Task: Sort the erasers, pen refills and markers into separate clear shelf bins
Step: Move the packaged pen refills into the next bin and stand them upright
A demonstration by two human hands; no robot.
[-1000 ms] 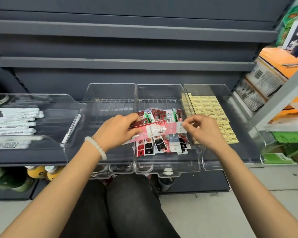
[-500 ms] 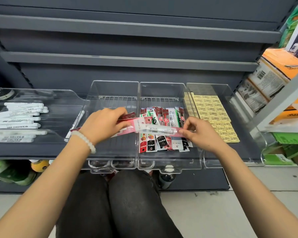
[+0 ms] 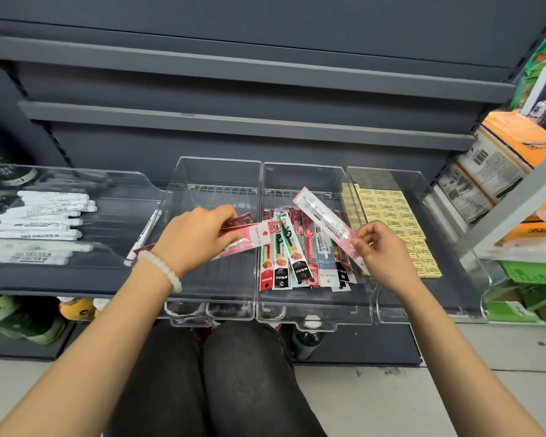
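Observation:
Three clear bins stand side by side on the dark shelf. The left bin (image 3: 215, 171) holds one white marker (image 3: 147, 227) leaning on its left wall. The middle bin (image 3: 300, 175) holds several pen refill packs (image 3: 284, 260). Yellow erasers (image 3: 391, 216) fill the right bin (image 3: 423, 197) in rows. My left hand (image 3: 196, 238) grips a few red and pink refill packs (image 3: 252, 236) over the left bin. My right hand (image 3: 380, 250) pinches the lower end of one pink refill pack (image 3: 323, 220), which slants up to the left above the middle bin.
A clear tray (image 3: 114, 184) at the left carries several white markers (image 3: 44, 216). Grey shelf boards run above. Orange and white boxes (image 3: 498, 159) sit on the rack at the right. My knees are below the bins; bottles stand under the shelf at lower left.
The pink pack that both hands held has come apart from the bundle: my right hand has lifted it and tilted it upward, while my left hand moved left with the other packs.

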